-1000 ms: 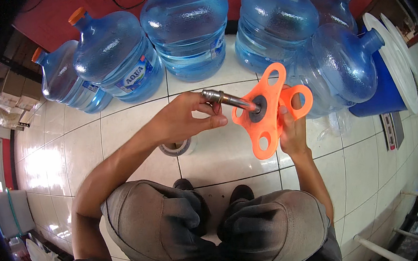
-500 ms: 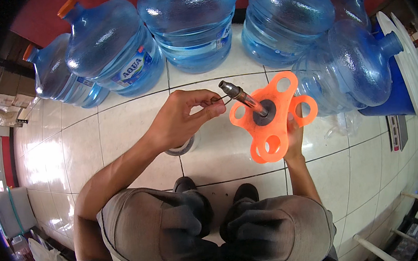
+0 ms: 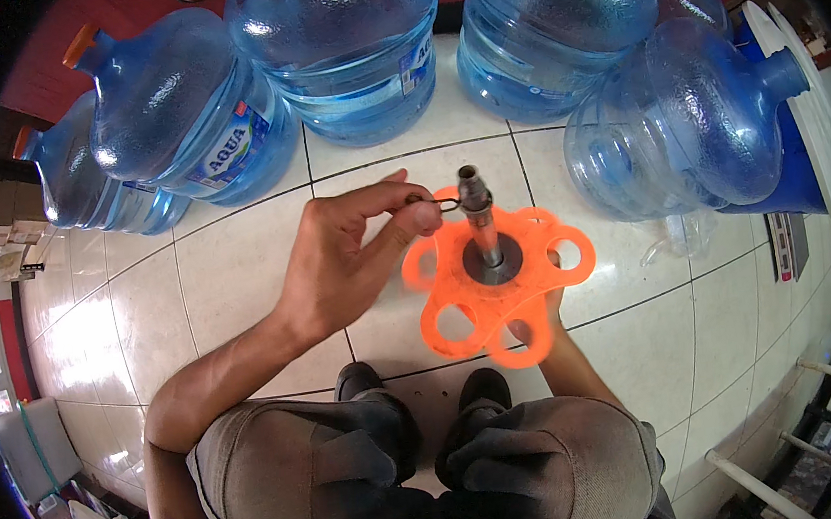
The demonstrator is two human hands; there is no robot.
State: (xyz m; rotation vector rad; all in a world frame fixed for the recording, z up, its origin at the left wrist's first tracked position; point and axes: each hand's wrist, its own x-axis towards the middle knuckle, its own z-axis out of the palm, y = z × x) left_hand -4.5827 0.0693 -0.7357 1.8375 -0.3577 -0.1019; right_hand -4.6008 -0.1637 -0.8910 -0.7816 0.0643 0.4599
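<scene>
An orange plastic piece (image 3: 485,308) with several rounded lobes, each with a hole, is held above the floor in front of my knees. A worn metal shaft (image 3: 484,233) rises from the dark disc at its centre, its hollow tip tilted up. My right hand (image 3: 553,308) grips the orange piece from below and behind, with most of its fingers hidden. Thumb and forefinger of my left hand (image 3: 325,258) pinch a small dark wire loop (image 3: 447,203), which reaches the collar near the top of the shaft.
Large blue water jugs (image 3: 345,96) line the red wall ahead. One jug (image 3: 697,122) lies tilted at the right against a blue tub (image 3: 796,163). A flat scale-like device (image 3: 782,246) stands on the tiled floor (image 3: 635,358) at the right. White rails (image 3: 758,487) are at lower right.
The orange piece has moved left and slightly down and has turned, its shaft now nearly upright. My left hand has shifted slightly left, still pinching the wire loop.
</scene>
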